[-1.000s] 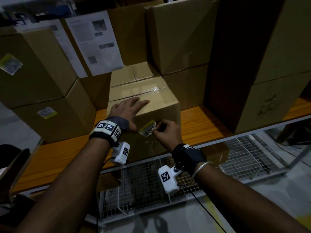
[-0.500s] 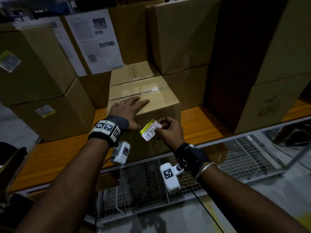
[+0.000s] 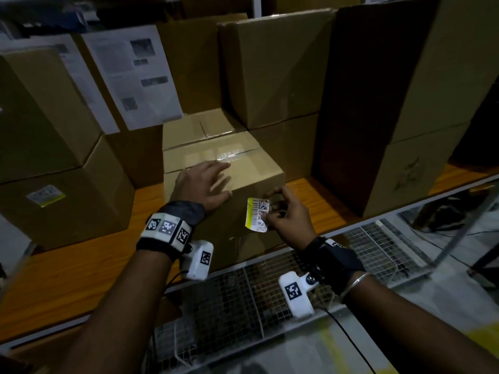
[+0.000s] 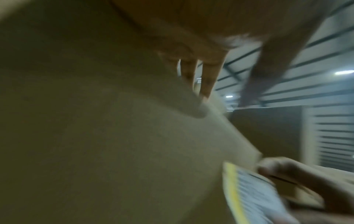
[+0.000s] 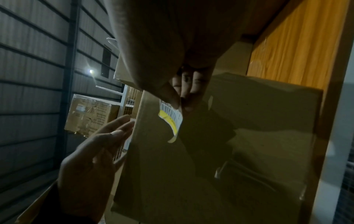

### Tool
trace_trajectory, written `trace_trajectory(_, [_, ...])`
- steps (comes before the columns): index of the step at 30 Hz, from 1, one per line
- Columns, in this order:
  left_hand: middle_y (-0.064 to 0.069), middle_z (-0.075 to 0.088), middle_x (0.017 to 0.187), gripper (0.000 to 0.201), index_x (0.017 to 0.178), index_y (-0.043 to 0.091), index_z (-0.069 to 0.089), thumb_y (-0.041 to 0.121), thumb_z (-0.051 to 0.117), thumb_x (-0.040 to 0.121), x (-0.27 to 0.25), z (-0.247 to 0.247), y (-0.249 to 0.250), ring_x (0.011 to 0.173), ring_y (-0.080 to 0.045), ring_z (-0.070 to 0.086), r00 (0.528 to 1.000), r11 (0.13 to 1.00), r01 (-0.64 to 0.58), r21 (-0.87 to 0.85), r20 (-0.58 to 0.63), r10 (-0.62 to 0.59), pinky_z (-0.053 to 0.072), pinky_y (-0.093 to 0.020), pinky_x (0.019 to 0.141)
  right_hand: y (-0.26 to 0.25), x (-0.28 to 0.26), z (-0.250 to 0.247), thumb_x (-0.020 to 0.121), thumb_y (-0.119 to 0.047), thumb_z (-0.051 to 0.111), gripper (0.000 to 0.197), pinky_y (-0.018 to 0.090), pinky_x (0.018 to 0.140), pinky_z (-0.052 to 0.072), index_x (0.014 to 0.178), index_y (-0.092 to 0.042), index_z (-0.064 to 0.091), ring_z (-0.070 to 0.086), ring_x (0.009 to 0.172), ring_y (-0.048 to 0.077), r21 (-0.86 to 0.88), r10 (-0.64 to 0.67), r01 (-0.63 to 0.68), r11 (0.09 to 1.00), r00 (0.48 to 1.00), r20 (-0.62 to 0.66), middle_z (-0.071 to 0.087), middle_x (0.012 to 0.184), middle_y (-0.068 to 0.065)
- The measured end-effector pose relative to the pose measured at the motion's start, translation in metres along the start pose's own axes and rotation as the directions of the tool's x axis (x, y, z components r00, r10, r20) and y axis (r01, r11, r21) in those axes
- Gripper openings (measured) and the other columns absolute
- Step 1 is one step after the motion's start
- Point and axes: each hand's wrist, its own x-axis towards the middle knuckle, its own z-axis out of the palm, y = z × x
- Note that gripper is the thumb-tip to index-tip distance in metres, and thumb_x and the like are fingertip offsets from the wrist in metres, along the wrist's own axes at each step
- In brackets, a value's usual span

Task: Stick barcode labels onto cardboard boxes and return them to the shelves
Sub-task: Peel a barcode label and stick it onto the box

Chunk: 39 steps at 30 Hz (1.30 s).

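Label (image 3: 258,215): white with a yellow edge strip and printed barcode. It is held against the near face of the box (image 3: 237,168), close to that face's upper right corner. Its lower edge curls away from the cardboard in the right wrist view, so it appears only partly stuck, if at all.

Right hand (image 3: 287,214): pinching the label's right edge between thumb and fingertips, just at the box's near right corner. The label lies immediately left of this hand.

Left hand (image 3: 201,184): flat on the box top near its near edge, fingers extended and spread, steadying the box. It grips nothing. The left wrist view is blurred but agrees.

Box: stands on the shelf (image 3: 67,273), an orange wooden board, at its near edge. Larger cartons surround it; the left carton (image 3: 67,201) already carries a similar label.

Step in hand, by judgement: applying the label; the return of the box further onto the shelf is not yet done.

Next move, by judgement: press the label flat and smooth it from the held edge leftward, so the curled lower edge bonds. Risk: a crease or skew if it is released early.
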Motion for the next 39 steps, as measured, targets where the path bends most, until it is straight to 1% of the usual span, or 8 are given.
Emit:
trace_trajectory(3, [-0.001,0.065,0.103,0.048,0.115,0.020,0.065,0.045,0.051,0.076,-0.008,0.012,0.027,0.094,-0.020,0.059,0.980,0.984,-0.159,-0.075,-0.135,0.148,0.052,-0.037,0.081,0.001,-0.002,-0.010,0.087,-0.001,0.073,0.035,0.038,0.065,0.062,0.107,-0.027,0.059,0.072,0.085,0.027,0.023,0.002,-0.001,1.000,0.999,-0.041,0.070,0.096,0.010])
trace_trajectory(8, [0.000,0.067,0.073,0.013,0.092,0.019,0.063,0.027,0.062,0.082,-0.017,0.043,0.066,0.065,-0.020,0.062,0.984,0.960,-0.144,-0.242,-0.137,0.113,0.054,-0.036,0.059,0.002,-0.007,-0.029,0.092,-0.004,0.070,0.023,0.040,0.060,0.061,0.101,-0.020,0.056,0.073,0.075,0.021,0.047,-0.014,0.019,0.999,0.994,-0.112,0.072,0.079,0.008])
trace_trajectory(11, [-0.002,0.067,0.076,0.020,0.097,0.021,0.055,0.035,0.056,0.082,-0.013,0.070,0.077,0.071,-0.025,0.065,0.996,0.951,-0.070,-0.302,-0.066,0.053,0.056,-0.039,0.061,0.004,-0.011,-0.043,0.092,-0.005,0.071,0.022,0.043,0.061,0.061,0.100,-0.019,0.056,0.072,0.073,0.022,-0.005,-0.032,0.031,0.999,0.986,-0.164,0.071,0.077,0.009])
trace_trajectory(17, [-0.007,0.066,0.076,0.040,0.123,0.022,0.057,0.029,0.069,0.086,-0.004,0.100,0.109,0.076,-0.025,0.063,0.998,0.889,0.064,-0.453,0.053,-0.045,0.051,-0.033,0.072,0.015,-0.025,-0.082,0.091,-0.008,0.071,0.021,0.034,0.055,0.055,0.092,-0.022,0.055,0.066,0.072,0.030,-0.137,-0.105,0.066,0.988,0.947,-0.303,0.063,0.078,0.004])
trace_trajectory(21, [0.000,0.069,0.084,0.043,0.106,0.028,0.048,0.025,0.080,0.078,0.010,0.122,0.135,0.079,-0.018,0.069,0.982,0.720,0.156,-0.676,0.184,-0.040,0.058,-0.039,0.075,0.018,-0.032,-0.111,0.090,-0.003,0.072,0.022,0.027,0.058,0.054,0.090,-0.016,0.054,0.063,0.071,0.022,-0.186,-0.153,0.094,0.978,0.930,-0.335,0.061,0.081,0.011])
trace_trajectory(25, [-0.004,0.071,0.083,0.046,0.092,0.037,0.043,0.018,0.082,0.076,0.027,0.147,0.163,0.077,-0.017,0.070,0.973,0.642,0.164,-0.749,0.229,0.017,0.060,-0.046,0.070,0.031,-0.031,-0.150,0.088,-0.006,0.071,0.022,0.046,0.062,0.058,0.086,-0.024,0.059,0.066,0.079,0.033,-0.153,-0.113,0.064,0.986,0.935,-0.337,0.066,0.082,0.009])
trace_trajectory(32, [-0.006,0.069,0.082,0.023,0.089,0.026,0.066,0.013,0.081,0.078,0.063,0.197,0.248,0.078,-0.022,0.068,0.977,0.585,0.144,-0.798,0.208,0.043,0.058,-0.034,0.068,0.048,-0.032,-0.249,0.088,0.002,0.072,0.012,0.042,0.063,0.058,0.090,-0.010,0.068,0.067,0.069,0.024,-0.005,0.023,-0.026,1.000,0.944,-0.329,0.071,0.080,0.011])
trace_trajectory(39, [-0.005,0.067,0.092,0.030,0.102,0.018,0.069,0.005,0.081,0.077,0.108,0.243,0.361,0.079,-0.012,0.067,0.964,0.501,0.215,-0.838,0.263,0.026,0.055,-0.019,0.067,0.063,-0.042,-0.378,0.083,0.002,0.077,0.010,0.028,0.064,0.053,0.091,-0.003,0.073,0.067,0.067,0.016,0.055,0.088,-0.074,0.996,0.949,-0.303,0.071,0.075,0.010])
